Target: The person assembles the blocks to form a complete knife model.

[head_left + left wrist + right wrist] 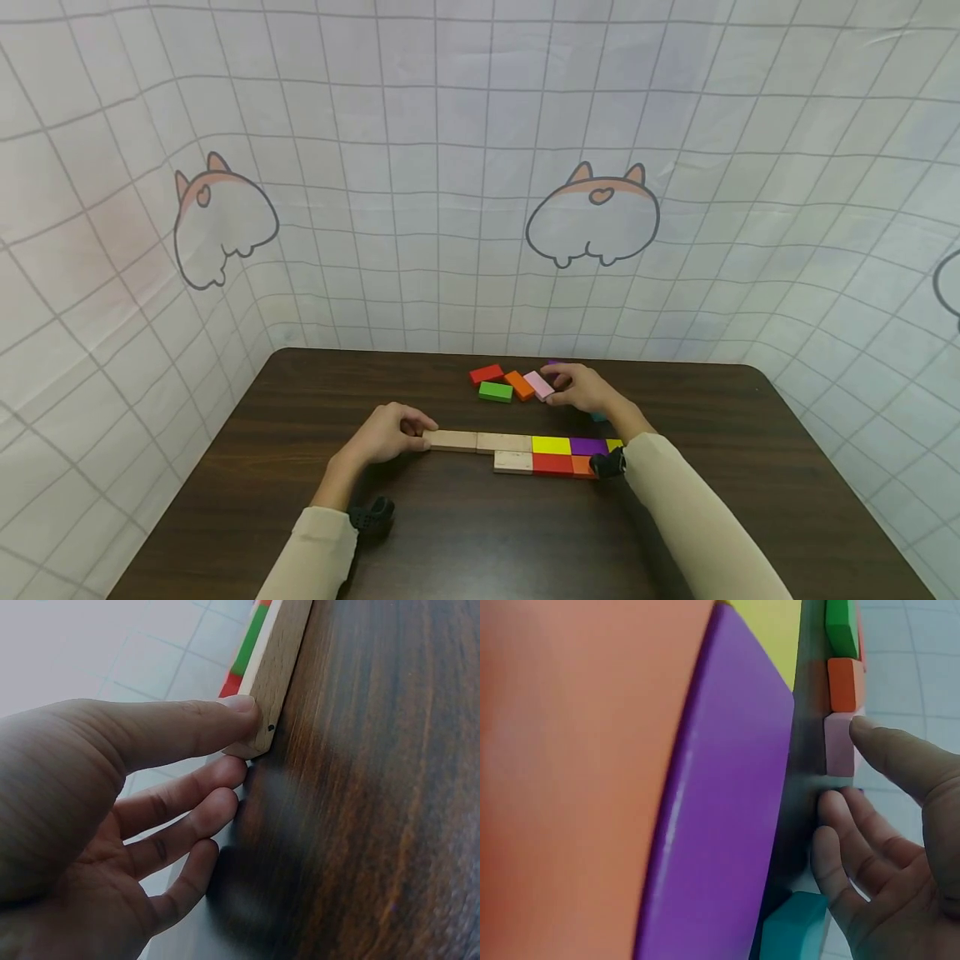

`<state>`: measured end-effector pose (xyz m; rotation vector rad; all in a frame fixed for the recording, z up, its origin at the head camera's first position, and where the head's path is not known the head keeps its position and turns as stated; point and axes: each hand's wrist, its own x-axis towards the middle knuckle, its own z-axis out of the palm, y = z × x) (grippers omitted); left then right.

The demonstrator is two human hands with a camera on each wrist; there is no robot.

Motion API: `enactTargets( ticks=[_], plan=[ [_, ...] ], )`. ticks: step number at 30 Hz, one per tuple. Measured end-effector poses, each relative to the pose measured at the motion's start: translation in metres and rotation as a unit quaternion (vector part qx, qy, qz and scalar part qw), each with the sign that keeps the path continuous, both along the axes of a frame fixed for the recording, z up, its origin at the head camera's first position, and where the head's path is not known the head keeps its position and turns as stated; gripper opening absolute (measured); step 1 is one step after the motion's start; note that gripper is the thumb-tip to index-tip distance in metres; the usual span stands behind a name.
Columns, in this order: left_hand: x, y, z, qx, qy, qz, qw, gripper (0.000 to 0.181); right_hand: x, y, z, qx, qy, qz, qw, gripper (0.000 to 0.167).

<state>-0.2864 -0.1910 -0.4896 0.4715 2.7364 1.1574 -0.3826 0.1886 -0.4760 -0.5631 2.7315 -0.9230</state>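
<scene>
My left hand [390, 432] holds the left end of a plain wooden block [450, 440], its thumb on the block's near side in the left wrist view. That block lies end to end with another plain block [504, 443], a yellow block [551, 446] and a purple block [588, 447]. A shorter row in front has a plain block [513, 462], a red block [552, 465] and an orange block [581, 466]. Over the back of the table, my right hand [581, 387] has its fingers spread, thumb tip at a pink block [839, 746]; whether they touch is unclear.
Loose blocks lie at the back: red [487, 374], green [496, 392], orange [519, 384] and a partly hidden purple one [556, 362]. A teal block [795, 930] sits below my right hand. A gridded white cloth [450, 250] hangs behind the dark table [480, 533].
</scene>
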Motion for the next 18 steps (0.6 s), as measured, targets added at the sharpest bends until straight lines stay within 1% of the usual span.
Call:
enactTargets(
  ticks=[9, 11, 18],
  plan=[
    [0.0, 0.001, 0.0, -0.002, -0.004, 0.009, 0.9999, 0.02, -0.008, -0.006, -0.004, 0.015, 0.006, -0.005, 0.9999, 0.058],
    [0.001, 0.001, 0.0, -0.004, -0.001, 0.007, 1.0, 0.02, -0.009, -0.008, -0.005, 0.015, 0.006, -0.007, 0.9999, 0.057],
    [0.001, 0.001, 0.0, -0.001, -0.01, 0.006, 0.9999, 0.02, -0.009, -0.01, -0.005, 0.03, 0.008, -0.023, 0.9992, 0.05]
  ],
)
